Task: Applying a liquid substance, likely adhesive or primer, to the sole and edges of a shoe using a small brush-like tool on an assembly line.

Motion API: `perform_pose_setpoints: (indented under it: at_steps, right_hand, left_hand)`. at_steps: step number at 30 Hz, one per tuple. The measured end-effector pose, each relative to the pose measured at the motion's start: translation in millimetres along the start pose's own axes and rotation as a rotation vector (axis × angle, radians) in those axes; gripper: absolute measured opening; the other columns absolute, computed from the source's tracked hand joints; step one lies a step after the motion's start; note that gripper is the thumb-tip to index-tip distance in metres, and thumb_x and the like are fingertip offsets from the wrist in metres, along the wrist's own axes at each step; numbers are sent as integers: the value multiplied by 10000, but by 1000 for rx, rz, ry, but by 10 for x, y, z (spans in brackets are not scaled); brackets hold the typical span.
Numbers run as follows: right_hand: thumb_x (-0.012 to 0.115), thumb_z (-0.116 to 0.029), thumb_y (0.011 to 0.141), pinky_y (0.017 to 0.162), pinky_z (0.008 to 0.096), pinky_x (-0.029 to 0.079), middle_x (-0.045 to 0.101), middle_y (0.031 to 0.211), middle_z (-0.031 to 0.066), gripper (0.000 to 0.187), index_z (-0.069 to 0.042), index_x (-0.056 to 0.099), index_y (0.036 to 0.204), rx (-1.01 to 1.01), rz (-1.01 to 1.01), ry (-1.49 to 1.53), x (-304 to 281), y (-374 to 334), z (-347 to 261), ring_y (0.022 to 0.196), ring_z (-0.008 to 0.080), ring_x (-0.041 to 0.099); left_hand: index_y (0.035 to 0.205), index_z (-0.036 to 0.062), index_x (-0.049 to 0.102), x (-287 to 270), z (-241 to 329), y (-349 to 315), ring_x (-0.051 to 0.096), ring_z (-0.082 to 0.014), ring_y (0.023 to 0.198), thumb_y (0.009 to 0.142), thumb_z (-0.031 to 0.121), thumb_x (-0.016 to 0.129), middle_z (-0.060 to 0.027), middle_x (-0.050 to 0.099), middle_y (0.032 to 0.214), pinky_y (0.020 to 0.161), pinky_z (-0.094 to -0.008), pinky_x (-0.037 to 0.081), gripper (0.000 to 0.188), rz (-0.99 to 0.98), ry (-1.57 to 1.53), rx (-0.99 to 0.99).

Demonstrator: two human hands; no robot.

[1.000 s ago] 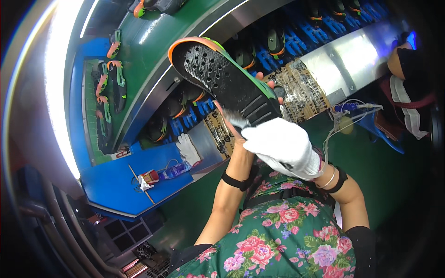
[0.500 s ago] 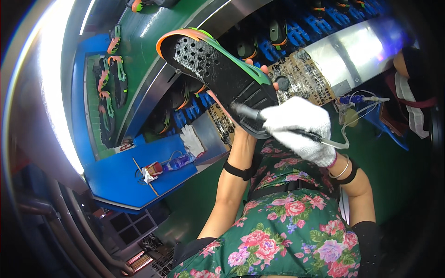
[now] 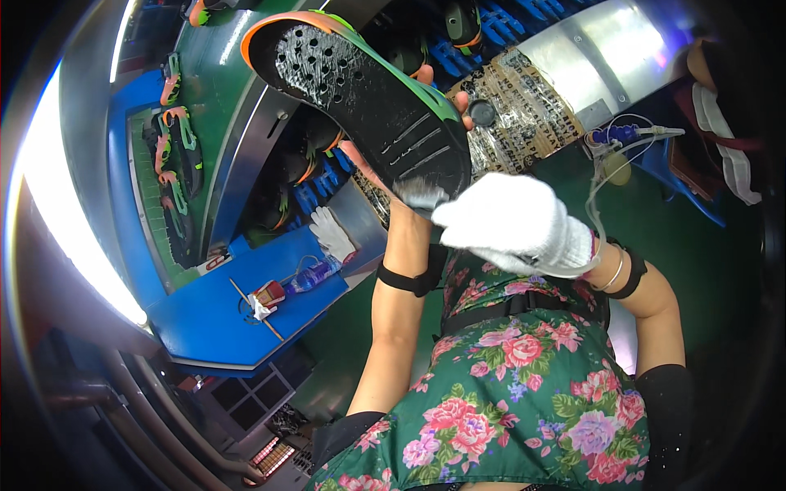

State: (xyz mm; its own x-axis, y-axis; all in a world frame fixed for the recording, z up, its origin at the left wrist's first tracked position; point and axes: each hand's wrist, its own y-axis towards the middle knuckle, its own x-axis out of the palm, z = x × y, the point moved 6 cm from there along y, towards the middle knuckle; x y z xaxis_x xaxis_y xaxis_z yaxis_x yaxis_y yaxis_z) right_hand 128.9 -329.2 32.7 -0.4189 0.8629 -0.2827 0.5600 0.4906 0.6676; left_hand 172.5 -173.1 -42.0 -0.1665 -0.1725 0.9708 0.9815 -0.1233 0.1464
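Observation:
My left hand (image 3: 365, 168) grips a shoe sole (image 3: 413, 123) from beneath. Its thumb lies along the near edge, and fingertips show past the far edge. The sole is black inside with an orange and green rim, tilted with its inner face toward me. Wet white streaks cover the end with round holes. My right hand (image 3: 512, 225), in a white knit glove, is closed around a brush (image 3: 421, 195). The bristles touch the sole's nearer end. Most of the brush handle is hidden by the glove, and a thin clear hose (image 3: 596, 214) runs up beside that hand.
Several more soles (image 3: 176, 176) lie on a green surface at left. A blue table (image 3: 196, 319) holds a white glove (image 3: 331, 233), a plastic bottle (image 3: 313, 277) and a red container (image 3: 268, 296). Blue racks with shoes stand behind a metal ledge (image 3: 602, 61) partly covered with taped cardboard (image 3: 524, 106).
The brush has moved down to the sole's nearer end, with my right hand turning. The sole has shifted slightly left and up in the picture, still in my left hand.

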Motion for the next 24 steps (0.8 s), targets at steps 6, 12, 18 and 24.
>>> perform_pose_setpoints:
  at_steps: [6, 12, 18, 24]
  right_hand:
    - [812, -40, 790, 785, 359, 589, 795, 1017, 86, 165, -92, 809, 946, 186, -16, 302, -156, 46, 239, 880, 240, 749]
    - [797, -52, 791, 773, 361, 594, 793, 1053, 88, 193, -91, 805, 980, 8, -170, 90, 18, -65, -31, 895, 258, 751]
    - [792, -49, 790, 798, 366, 588, 791, 1030, 113, 194, -92, 805, 979, 86, -141, 128, -143, 73, 171, 907, 277, 755]
    - [751, -58, 821, 881, 399, 599, 776, 1131, 132, 293, -67, 782, 1112, -34, -377, 95, 82, -173, -84, 992, 282, 752]
  left_hand:
    - [1626, 50, 249, 25, 7, -74, 451, -554, 1362, 819, 860, 585, -233, 323, 1629, 1094, -665, 463, 1192, -64, -52, -19]
    - [1607, -10, 257, -68, 71, -125, 537, -516, 1273, 815, 890, 532, -252, 364, 1588, 1025, -620, 540, 1230, 60, 60, -162]
    - [1587, -17, 305, -37, 91, -153, 566, -549, 1217, 859, 843, 524, -302, 407, 1531, 953, -590, 583, 1149, 115, 76, -242]
    - [1627, 36, 266, -187, 191, -188, 516, -621, 1285, 901, 788, 488, -382, 352, 1561, 1036, -624, 523, 1069, 309, 494, -387]
